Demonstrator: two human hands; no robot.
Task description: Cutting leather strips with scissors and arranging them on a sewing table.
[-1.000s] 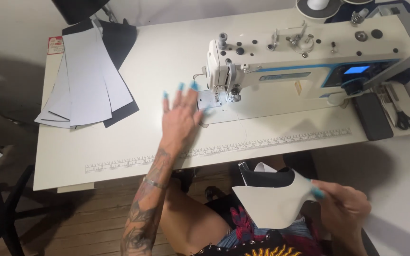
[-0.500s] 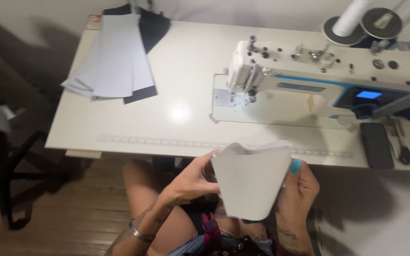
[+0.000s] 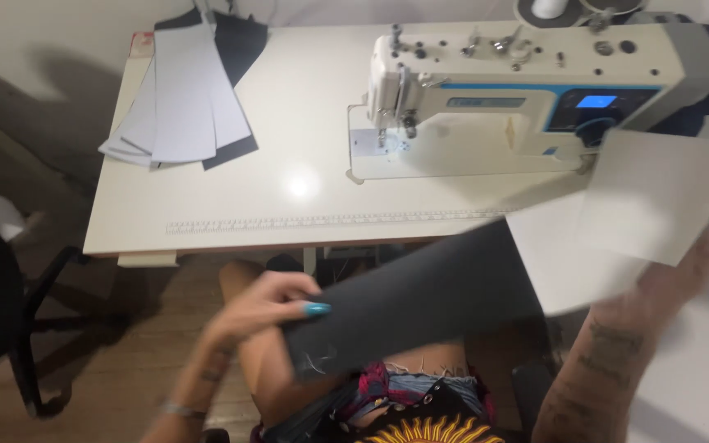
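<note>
Bright overhead light glares off the white table point(image 3: 299, 184) (hands and fabric motion-blurred), with dark shadows beneath.

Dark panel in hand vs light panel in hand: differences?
The dark panel is charcoal, the light panel white. The dark panel is pinched at its lower end by the left hand; the light panel is held from below by the right hand. The dark panel overlaps the light panel's edge. Both are flat cut sheets, held above the lap.
</note>
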